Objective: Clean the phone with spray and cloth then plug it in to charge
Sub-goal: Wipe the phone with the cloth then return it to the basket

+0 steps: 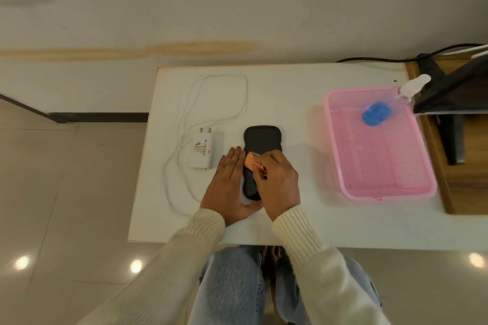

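Observation:
A black phone (261, 141) lies flat on the white table (290, 219), its long side pointing away from me. My right hand (277, 182) grips a bunched orange cloth (254, 162) and presses it onto the phone's middle. My left hand (228, 185) lies flat with straight fingers against the phone's left edge, its thumb at the near end. A white charger plug (202, 152) sits left of the phone, its white cable (237, 103) looping behind. The spray bottle (383, 108), clear with blue liquid, leans in the far corner of the pink basket (422, 187).
The pink basket stands at the table's right side. Beyond it a wooden surface (459, 187) carries a dark stand (449, 92) and black cables. The table's left edge drops to a tiled floor. My knees are under the near edge.

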